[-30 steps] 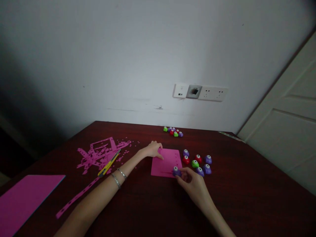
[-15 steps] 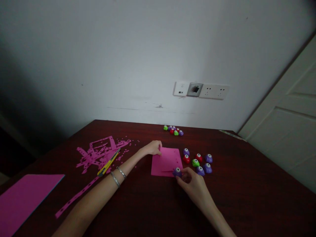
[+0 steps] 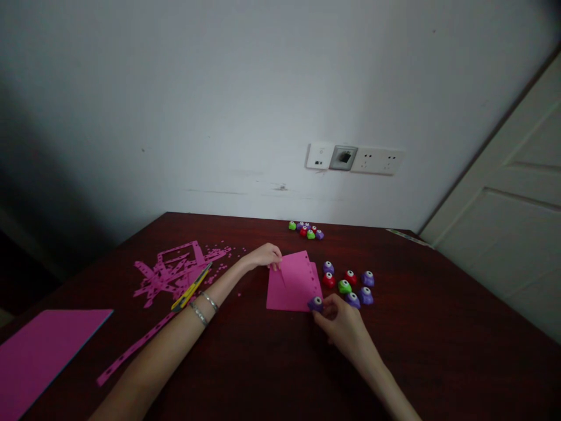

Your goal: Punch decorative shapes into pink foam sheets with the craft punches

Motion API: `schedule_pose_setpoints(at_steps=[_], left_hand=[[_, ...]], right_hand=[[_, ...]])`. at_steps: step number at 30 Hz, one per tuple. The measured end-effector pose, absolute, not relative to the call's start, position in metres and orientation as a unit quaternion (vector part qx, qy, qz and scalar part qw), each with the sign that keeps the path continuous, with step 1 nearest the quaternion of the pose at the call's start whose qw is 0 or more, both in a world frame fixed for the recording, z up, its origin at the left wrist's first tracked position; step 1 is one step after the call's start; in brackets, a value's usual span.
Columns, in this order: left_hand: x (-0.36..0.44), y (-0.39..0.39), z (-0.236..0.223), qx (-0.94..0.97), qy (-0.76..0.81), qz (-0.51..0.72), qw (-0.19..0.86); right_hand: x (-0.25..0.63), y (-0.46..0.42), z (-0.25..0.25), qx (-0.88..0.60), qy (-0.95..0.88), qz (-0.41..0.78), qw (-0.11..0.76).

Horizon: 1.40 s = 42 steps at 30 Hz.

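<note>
Two pink sheets lie stacked in the middle of the table. My left hand (image 3: pixel 266 256) pinches the left edge of the upper pink sheet (image 3: pixel 294 272), which sits askew and partly raised over the lower sheet (image 3: pixel 283 303). Small punched holes run down the upper sheet's right side. My right hand (image 3: pixel 346 328) is closed on a purple paper punch (image 3: pixel 316 303) with a white eye on top. That punch is at the sheets' lower right corner; whether paper is inside it I cannot tell. Just right of the sheets stand several similar punches, among them a green one (image 3: pixel 344 286) and a red one (image 3: pixel 350 277).
More eye-topped punches (image 3: pixel 311 234) are grouped near the wall. To the left are punched pink scraps (image 3: pixel 169 275), a yellow cutter knife (image 3: pixel 191 289) and a long punched strip (image 3: pixel 131 354). A large pink sheet (image 3: pixel 48 345) lies at the near left.
My left hand has drawn slightly back and left, and the upper sheet has turned and lifted at its far edge, showing its row of holes. My right hand still holds the purple punch.
</note>
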<state>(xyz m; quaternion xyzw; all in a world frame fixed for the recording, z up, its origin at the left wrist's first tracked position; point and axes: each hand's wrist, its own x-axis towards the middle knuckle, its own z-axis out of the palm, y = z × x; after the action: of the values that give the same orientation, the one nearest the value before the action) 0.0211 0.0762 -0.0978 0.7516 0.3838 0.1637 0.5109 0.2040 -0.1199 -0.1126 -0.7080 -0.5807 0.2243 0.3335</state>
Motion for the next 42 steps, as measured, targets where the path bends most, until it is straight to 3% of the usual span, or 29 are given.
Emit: schedule_pose_setpoints(at_steps=[13,42], left_hand=[[0.017,0.072,-0.098,0.668,0.383,0.216,0.600],[0.017,0.066,-0.092,0.643,0.387,0.196,0.631]], right_hand=[[0.204,-0.119,-0.111,-0.721,-0.596,0.145,0.322],[0.196,-0.118,-0.108,-0.742,-0.616,0.086,0.250]])
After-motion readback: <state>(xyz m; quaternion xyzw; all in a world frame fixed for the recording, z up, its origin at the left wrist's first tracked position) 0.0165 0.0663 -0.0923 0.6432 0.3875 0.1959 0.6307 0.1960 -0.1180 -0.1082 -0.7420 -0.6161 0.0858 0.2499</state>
